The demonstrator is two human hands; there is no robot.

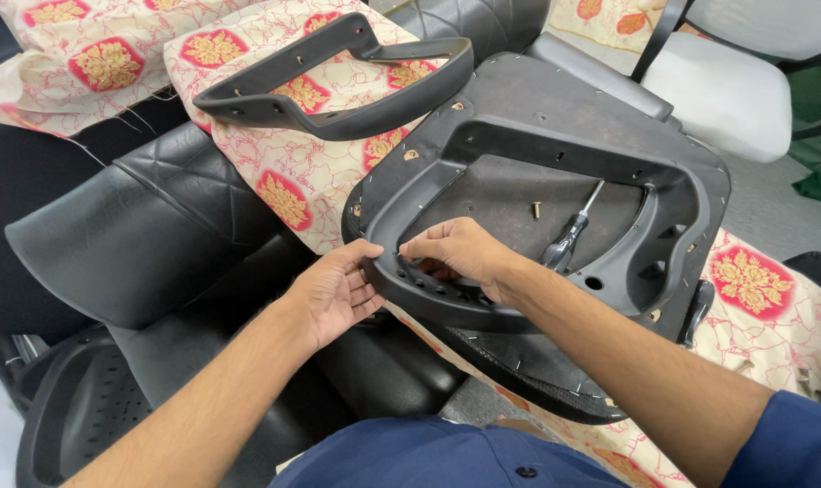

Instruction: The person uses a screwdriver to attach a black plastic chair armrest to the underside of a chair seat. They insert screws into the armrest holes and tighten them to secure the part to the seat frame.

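A person in a blue shirt is bent over a big black seat panel (555, 117) that lies upside down on a flowered cloth (293, 172). A black plastic frame (672, 181) sits on top of the panel, like a wide ring with a hollow in the middle.

Both hands are at the near edge of that frame, close together. The left hand (333, 294) is on the outside of the rim, thumb on top and fingers tucked under, so it grips the edge. The right hand (460, 253) comes in from the other side and rests on the same rim, with its fingertips pinched together at a small spot by the row of little holes. I cannot tell if it holds something tiny there, maybe a screw, because the fingers hide it.

The frame's long side runs from the hands up and away to the right, and its open side faces up.

Inside the hollow lies a screwdriver (573, 230), just past the right wrist. Its dark handle points to the person and its thin metal end points up and to the right. A little brass screw (536, 210) sits near it, not touching.

Farther off, a second black frame (338, 86), curved like a loop, rests on the cloth. Black padded cushions (148, 226) lie to the left.
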